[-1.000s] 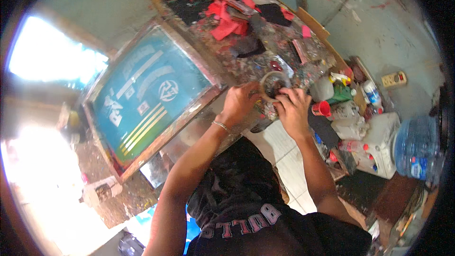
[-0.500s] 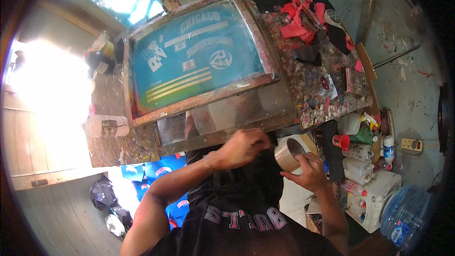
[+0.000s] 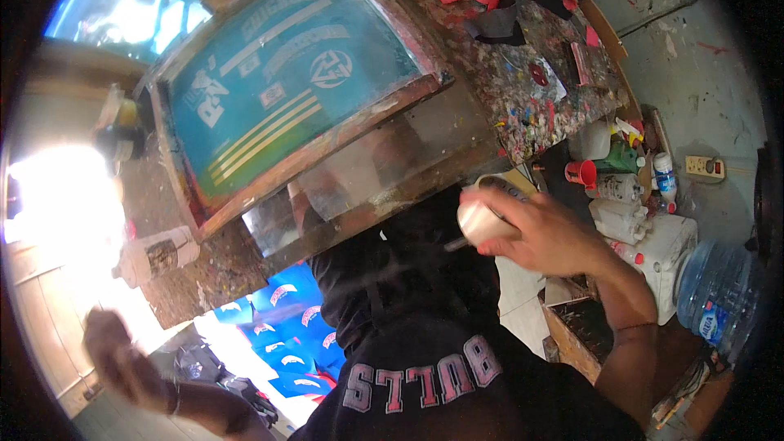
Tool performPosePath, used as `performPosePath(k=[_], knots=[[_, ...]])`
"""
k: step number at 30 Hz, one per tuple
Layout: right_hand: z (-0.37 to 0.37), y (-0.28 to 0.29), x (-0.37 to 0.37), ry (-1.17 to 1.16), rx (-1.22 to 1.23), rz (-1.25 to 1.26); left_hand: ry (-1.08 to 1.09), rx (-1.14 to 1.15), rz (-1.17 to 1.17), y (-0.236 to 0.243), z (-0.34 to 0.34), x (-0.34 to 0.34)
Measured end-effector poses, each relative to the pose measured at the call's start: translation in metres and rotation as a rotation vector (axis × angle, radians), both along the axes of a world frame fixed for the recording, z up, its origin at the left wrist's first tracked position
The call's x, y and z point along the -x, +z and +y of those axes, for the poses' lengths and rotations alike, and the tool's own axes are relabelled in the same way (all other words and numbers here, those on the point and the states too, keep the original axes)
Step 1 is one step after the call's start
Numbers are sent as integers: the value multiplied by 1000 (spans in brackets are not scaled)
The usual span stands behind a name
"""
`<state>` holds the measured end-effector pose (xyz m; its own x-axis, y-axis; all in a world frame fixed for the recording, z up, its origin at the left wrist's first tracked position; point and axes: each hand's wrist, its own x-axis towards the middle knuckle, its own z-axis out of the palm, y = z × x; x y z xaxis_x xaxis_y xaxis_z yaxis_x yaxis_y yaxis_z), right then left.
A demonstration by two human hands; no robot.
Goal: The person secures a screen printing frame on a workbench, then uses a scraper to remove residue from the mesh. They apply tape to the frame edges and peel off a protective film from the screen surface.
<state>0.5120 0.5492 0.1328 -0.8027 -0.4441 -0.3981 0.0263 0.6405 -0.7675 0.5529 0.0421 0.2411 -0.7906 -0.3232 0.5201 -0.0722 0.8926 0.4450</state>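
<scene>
My left hand [image 3: 122, 351], its fingers too blurred to tell, is now swinging beyond the counter's [image 3: 216, 279] left front corner; my right hand's [image 3: 543, 233] fingers are pinching the tape roll [image 3: 480, 223] near the front edge, so it's seemingly unwinding.

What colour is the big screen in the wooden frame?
The screen is mostly blue-green, seen in the head view.

A scuffed grey-green wall [image 3: 674, 65], stained in places, bounds the right side and carries a power socket [image 3: 705, 167]. Daylight glares through a window [image 3: 122, 12] at upper left; lower down, stronger light bleaches pale wooden boards [image 3: 45, 306]. A paint-crusted workbench [image 3: 523, 126] stands above pale floor tiles [image 3: 520, 298].
</scene>
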Motion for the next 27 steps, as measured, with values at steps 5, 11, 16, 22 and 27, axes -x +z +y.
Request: performPosePath(k=[5,11,16,22,27], knots=[[-12,96,1,261,194,596,209,118,353,28,-54,-35],[-32,145,16,242,109,636,412,186,329,35,-72,-55],[-22,136,18,316,176,756,526,311,235,21,-78,-45],[-26,125,22,177,181,764,1150,1282,-382,12,-62,-19],[-16,87,34,-24,127,655,665,1392,-50,-15,-133,-18]])
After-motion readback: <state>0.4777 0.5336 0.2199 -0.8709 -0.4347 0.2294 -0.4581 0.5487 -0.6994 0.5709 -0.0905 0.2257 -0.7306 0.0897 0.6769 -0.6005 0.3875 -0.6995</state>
